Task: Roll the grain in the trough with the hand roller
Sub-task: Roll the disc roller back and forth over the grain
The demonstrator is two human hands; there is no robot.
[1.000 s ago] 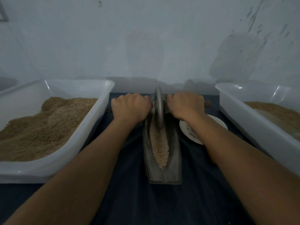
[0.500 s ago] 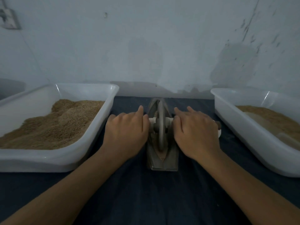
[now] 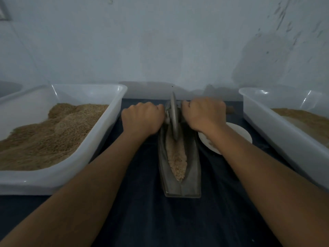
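Since half a second ago the roller has travelled from the near end of the trough to its far end, and both hands have gone from flat, straight fingers to closed fists. The left hand (image 3: 142,118) curls its fingers round the left handle, hidden inside the fist; the right hand (image 3: 204,114) grips the right handle, whose brown tip juts out past the knuckles. Between them the hand roller (image 3: 173,118) — a thin metal disc standing on edge — sits in the far part of the trough (image 3: 193,168), a long grey boat-shaped channel lying lengthwise on the dark cloth (image 3: 160,220). The grain (image 3: 178,157) lies pale and crushed along the groove, exposed on the near side of the disc. A white plate (image 3: 238,134) sits just right of the trough, partly under the right forearm. Further out stand two white tubs — the left tub (image 3: 99,139) heaped with brown grain, the right tub (image 3: 277,129) holding a shallower layer.
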